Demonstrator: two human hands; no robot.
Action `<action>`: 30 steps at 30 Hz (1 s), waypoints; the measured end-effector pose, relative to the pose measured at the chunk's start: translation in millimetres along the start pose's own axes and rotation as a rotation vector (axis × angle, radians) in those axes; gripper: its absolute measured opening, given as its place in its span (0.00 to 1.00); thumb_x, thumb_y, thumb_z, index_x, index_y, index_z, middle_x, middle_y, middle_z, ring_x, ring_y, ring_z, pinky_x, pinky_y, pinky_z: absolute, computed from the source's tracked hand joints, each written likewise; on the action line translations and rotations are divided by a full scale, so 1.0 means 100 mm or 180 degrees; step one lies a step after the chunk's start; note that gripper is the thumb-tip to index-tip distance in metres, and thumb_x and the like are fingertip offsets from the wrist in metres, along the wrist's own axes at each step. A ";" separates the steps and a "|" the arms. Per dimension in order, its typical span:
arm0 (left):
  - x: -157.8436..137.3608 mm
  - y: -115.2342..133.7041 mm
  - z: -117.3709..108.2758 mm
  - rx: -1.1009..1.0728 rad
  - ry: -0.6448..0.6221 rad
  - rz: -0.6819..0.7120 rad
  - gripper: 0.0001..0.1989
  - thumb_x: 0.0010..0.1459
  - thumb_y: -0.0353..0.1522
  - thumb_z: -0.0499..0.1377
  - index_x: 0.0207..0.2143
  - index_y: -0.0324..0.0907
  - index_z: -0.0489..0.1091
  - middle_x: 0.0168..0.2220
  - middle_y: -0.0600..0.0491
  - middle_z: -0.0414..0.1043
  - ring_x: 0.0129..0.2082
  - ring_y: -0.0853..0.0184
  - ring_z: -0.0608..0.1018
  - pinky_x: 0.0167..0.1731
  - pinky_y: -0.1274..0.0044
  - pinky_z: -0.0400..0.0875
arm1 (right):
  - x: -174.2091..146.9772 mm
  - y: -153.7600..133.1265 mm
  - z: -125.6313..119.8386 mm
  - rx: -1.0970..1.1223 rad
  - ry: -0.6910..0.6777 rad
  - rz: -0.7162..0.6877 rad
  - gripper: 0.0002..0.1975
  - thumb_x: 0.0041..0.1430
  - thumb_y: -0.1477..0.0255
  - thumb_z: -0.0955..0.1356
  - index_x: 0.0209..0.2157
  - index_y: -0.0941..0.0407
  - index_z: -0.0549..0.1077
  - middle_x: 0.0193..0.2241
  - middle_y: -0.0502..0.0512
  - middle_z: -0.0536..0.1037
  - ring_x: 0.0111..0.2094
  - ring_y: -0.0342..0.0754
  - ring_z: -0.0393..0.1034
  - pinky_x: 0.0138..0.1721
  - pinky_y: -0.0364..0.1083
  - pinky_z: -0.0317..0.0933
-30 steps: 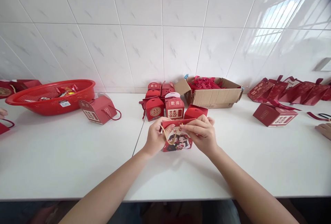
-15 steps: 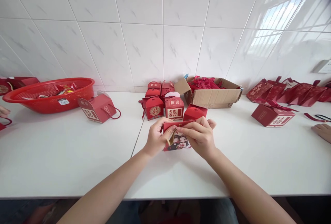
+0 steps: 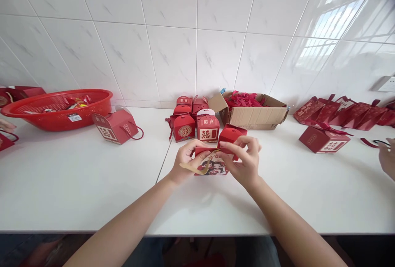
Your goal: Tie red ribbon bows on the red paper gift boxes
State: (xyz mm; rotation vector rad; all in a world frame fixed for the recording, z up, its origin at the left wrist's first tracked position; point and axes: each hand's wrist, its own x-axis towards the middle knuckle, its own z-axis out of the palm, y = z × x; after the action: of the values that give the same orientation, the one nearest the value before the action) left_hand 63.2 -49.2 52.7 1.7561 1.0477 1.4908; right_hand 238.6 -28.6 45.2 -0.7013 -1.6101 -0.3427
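Note:
A red candy box (image 3: 212, 168) with a printed cartoon couple stands on the table in front of me. My left hand (image 3: 187, 161) is closed on the left part of its top edge, thumb in front and fingers behind. From the top of the box a gold ribbon (image 3: 202, 171) loops down, its loose end lying across my left thumb and hand. My right hand (image 3: 242, 158) has thumb and forefinger together at the ribbon's upper part, by the top edge. Its other fingers are bent and raised, in front of another red box (image 3: 231, 133).
Several red boxes (image 3: 184, 128) stand behind, beside a cardboard carton (image 3: 257, 117) of red ribbons. A red basket (image 3: 58, 112) and a corded box (image 3: 117, 127) are left. Right are a ribboned box (image 3: 322, 138), more boxes (image 3: 345, 112) and another person's hand (image 3: 387, 156).
The gold ribbon's loose end has swung out leftward over my left hand. My right fingers have lifted and spread a little. At the right edge, another person's hand has risen from the table.

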 end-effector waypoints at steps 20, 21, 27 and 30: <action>0.08 -0.01 -0.07 -0.0823 0.0088 -0.0567 0.16 0.51 0.36 0.64 0.41 0.42 0.68 0.42 0.49 0.69 0.42 0.65 0.72 0.39 0.75 0.69 | -0.07 0.06 0.08 0.1655 -0.0349 0.1194 0.09 0.53 0.75 0.70 0.25 0.54 0.65 0.25 0.49 0.73 0.27 0.43 0.69 0.28 0.43 0.64; 0.09 -0.02 -0.08 -0.0791 0.0234 -0.0623 0.14 0.50 0.35 0.64 0.38 0.41 0.68 0.40 0.51 0.68 0.39 0.66 0.71 0.38 0.75 0.68 | -0.07 0.07 0.08 0.1605 -0.0334 0.1182 0.09 0.53 0.75 0.70 0.26 0.54 0.65 0.25 0.49 0.73 0.27 0.43 0.69 0.28 0.43 0.64; 0.10 -0.05 -0.13 -0.0880 0.0134 -0.0437 0.09 0.49 0.29 0.62 0.35 0.42 0.68 0.36 0.54 0.66 0.39 0.67 0.69 0.40 0.75 0.66 | -0.03 0.10 0.05 0.1367 -0.0134 0.1558 0.08 0.53 0.72 0.71 0.26 0.55 0.66 0.24 0.48 0.72 0.26 0.43 0.67 0.28 0.43 0.63; 0.10 -0.05 -0.16 -0.0945 0.0029 -0.0273 0.05 0.52 0.32 0.62 0.31 0.41 0.69 0.33 0.53 0.67 0.36 0.67 0.69 0.38 0.75 0.65 | -0.02 0.10 0.05 0.1327 -0.0119 0.1661 0.09 0.53 0.71 0.71 0.26 0.55 0.66 0.24 0.48 0.71 0.26 0.43 0.67 0.28 0.43 0.64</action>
State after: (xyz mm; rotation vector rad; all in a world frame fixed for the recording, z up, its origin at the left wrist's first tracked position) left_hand 47.6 -39.0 56.8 1.4807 0.8450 1.5150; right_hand 241.5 -18.5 40.5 -0.7708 -1.4076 0.3779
